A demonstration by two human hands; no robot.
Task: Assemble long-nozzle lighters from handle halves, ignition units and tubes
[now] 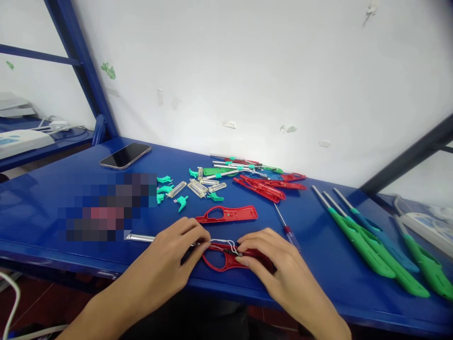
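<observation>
Near the table's front edge lies a red lighter casing half (230,263) with a finger loop. My left hand (179,250) is closed at its left end, pinching the lighter's metal tube (140,238), which sticks out leftward. My right hand (274,257) curls over the handle end, thumb and forefinger closed at a small dark part beside the loop. A thin white wire (223,241) bows up between both hands. The inside of the handle is mostly hidden by my right fingers. Just behind lies another red casing half (244,214).
Green trigger pieces (181,203) and clear fuel tanks (197,189) lie scattered behind. Further right are a pile of red casing halves (264,189), a screwdriver (290,236) and several closed lighters (364,243). A phone (126,156) rests back left; a blurred patch covers the left.
</observation>
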